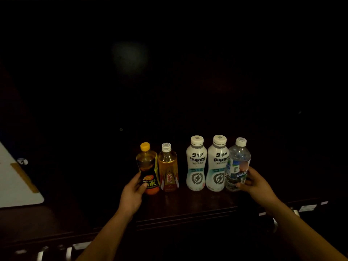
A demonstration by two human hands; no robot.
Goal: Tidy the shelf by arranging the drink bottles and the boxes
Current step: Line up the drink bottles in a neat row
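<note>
Several drink bottles stand upright in a row on a dark shelf (188,206). At the left end my left hand (132,193) grips the yellow-capped Hi-Tiger bottle (147,164) low on its body. Beside it stands an amber bottle with a white cap (168,166). After a small gap come two white electrolyte drink bottles (196,163) (216,164), side by side. At the right end my right hand (258,183) grips the clear water bottle (237,162), which touches the second white bottle. No boxes show in the dark.
The back of the shelf is too dark to see into. A white board with a tan strip (17,183) lies at the left edge. Along the shelf's front edge (188,219) run small white price tags (307,208) and metal rails.
</note>
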